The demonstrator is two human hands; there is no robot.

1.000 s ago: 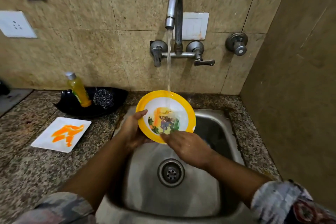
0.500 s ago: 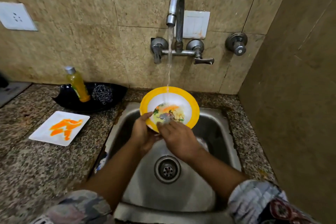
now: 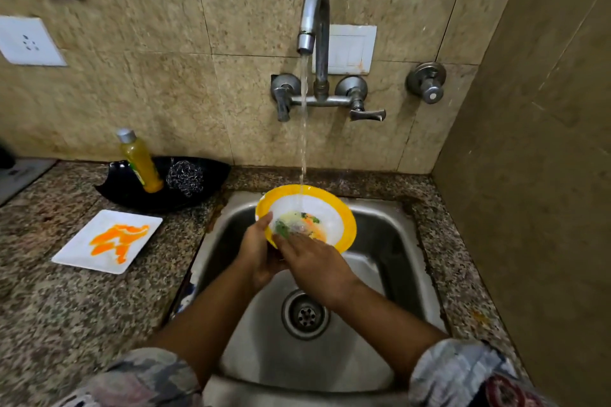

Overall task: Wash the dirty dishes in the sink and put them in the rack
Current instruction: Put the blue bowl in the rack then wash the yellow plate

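Observation:
A round plate (image 3: 334, 208) with a yellow rim, white face and a coloured picture is held tilted over the steel sink (image 3: 390, 241), under the running water from the tap (image 3: 314, 20). My left hand (image 3: 256, 254) grips its lower left edge, thumb on the rim. My right hand (image 3: 314, 261) lies across the plate's lower part with straight fingers touching the wet picture. A white square plate (image 3: 82, 248) smeared with orange sauce lies on the counter to the left.
A black dish (image 3: 211, 172) at the back of the granite counter holds a yellow soap bottle (image 3: 140, 165) and a steel scrubber (image 3: 185, 177). The drain (image 3: 305, 314) sits in the sink's middle. A side wall stands close on the right.
The plate has tipped flatter and lower under the stream. My right hand's fingers slid left across the picture. My left hand keeps its hold.

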